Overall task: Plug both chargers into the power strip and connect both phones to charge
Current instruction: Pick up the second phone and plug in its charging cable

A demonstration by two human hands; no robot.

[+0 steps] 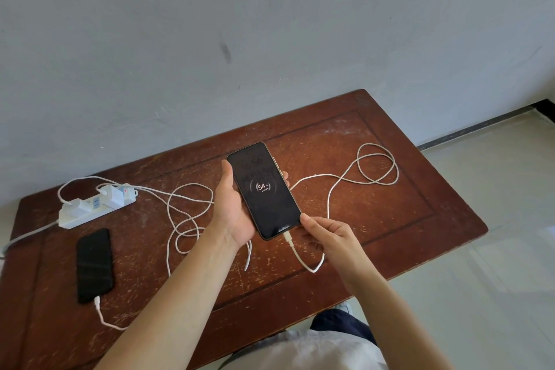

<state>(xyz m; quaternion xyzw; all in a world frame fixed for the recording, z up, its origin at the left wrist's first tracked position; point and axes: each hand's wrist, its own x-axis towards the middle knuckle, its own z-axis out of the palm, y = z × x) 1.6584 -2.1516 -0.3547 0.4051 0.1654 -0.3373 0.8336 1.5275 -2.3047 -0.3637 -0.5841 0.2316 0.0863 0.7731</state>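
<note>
A worn brown table [390,189] is standing against a grey wall [270,24], with pale floor tiles [495,234] showing to its right. At the table's left end a white power strip [90,212] is lying flat, and two white chargers [115,194] are sitting plugged into it side by side, a small red light glowing near the far end. Just in front of the strip, a second phone [93,264] is lying face up with a dark screen, a white cable [103,317] plugged into its near end and curling toward the table's front edge. More white cable is looping loosely across the middle and the right of the table [377,170], passing under and around the raised hands.

The left hand [232,209] is cradling a phone [263,191] above the table's centre, palm up, thumb lying along the left edge and fingertips curling around the right edge. Its screen is showing 54 percent inside a charging ring. The right hand [326,234] is hovering at the phone's lower corner, thumb tip touching that corner and the other fingers curled loosely under, beside the white plug [289,238] seated in the phone's bottom port. Both forearms are reaching forward, bare.
</note>
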